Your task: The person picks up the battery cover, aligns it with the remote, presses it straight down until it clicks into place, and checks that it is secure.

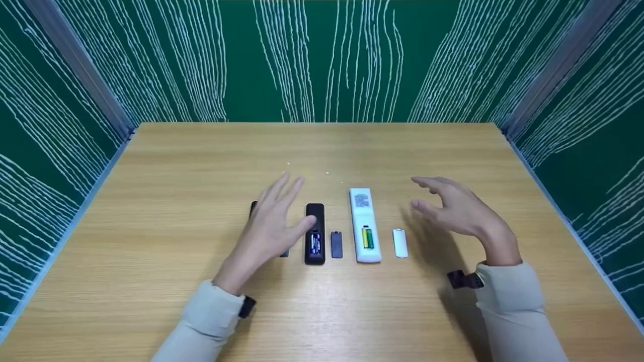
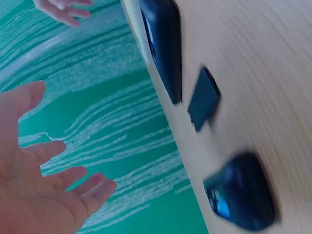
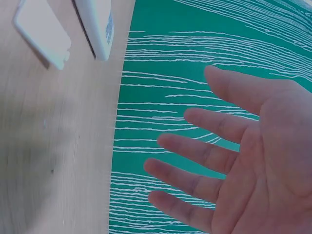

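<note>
Centrally, in the head view, a black remote (image 1: 315, 232) lies on a wooden table (image 1: 392, 317), its battery compartment uncovered and batteries (image 1: 315, 244) showing inside. Just right of it sits a small dark cover (image 1: 336, 245). Right of the frame's centre, a white remote (image 1: 363, 218) shows green and yellow batteries (image 1: 368, 238); a white cover (image 1: 400, 243) lies farther right.

The left hand (image 1: 269, 221), left of centre, hovers with fingers extended and thumb spread wide, partly hiding a second dark remote (image 1: 253, 206). Its thumb overlaps the black remote in this view; the left wrist view shows the hand apart from the remotes. The right hand (image 1: 453, 208), right of centre, hovers with fingers and thumb held wide. Green walls (image 1: 322, 60) with white lines fill the frame's top.
</note>
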A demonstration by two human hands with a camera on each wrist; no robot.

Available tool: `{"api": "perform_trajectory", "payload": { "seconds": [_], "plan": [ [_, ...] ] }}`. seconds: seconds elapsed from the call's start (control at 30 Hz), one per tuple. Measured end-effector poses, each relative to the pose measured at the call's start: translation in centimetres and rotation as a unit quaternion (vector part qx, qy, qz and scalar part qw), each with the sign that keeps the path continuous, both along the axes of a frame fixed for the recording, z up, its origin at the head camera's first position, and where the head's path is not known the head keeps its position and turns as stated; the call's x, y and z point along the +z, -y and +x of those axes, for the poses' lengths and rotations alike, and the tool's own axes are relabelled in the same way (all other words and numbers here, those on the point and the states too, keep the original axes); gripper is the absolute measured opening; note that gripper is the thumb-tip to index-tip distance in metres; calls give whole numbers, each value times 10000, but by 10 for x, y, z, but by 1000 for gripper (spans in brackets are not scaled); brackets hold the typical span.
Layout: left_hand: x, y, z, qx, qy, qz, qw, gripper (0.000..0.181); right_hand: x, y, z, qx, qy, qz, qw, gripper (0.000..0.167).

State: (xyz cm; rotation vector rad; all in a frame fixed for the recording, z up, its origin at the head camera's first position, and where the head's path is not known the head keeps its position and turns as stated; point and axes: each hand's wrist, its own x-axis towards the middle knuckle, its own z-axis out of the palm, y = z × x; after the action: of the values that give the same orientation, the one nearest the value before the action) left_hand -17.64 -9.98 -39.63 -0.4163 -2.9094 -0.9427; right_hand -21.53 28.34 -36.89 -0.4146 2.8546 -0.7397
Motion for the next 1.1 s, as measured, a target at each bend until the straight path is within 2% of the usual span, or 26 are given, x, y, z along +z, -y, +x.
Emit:
{"api": "perform_trajectory", "payload": {
  "seconds": [0.23, 0.47, 0.6, 0.87, 1.1],
  "plan": [
    [-6, -29, 1, -297, 103, 375, 9988, 84, 0, 8, -6, 18, 125, -120, 9998, 66],
    [-16, -56, 2, -632, 579, 830, 9929, 87, -3, 9, -11, 78, 124, -318, 9994, 62],
    [-20, -70, 0, -640, 857, 955, 9897, 88, -10, 6, -12, 114, 178, -543, 9983, 57],
    [-32, -91, 1, -734, 1197, 1352, 9808, 92, -22, 0, -17, 290, 240, -1044, 9938, 51],
    [-36, -102, 0, -623, 1515, 1553, 9742, 97, -26, -2, -22, 227, 374, -1089, 9931, 50]
  ]
}}
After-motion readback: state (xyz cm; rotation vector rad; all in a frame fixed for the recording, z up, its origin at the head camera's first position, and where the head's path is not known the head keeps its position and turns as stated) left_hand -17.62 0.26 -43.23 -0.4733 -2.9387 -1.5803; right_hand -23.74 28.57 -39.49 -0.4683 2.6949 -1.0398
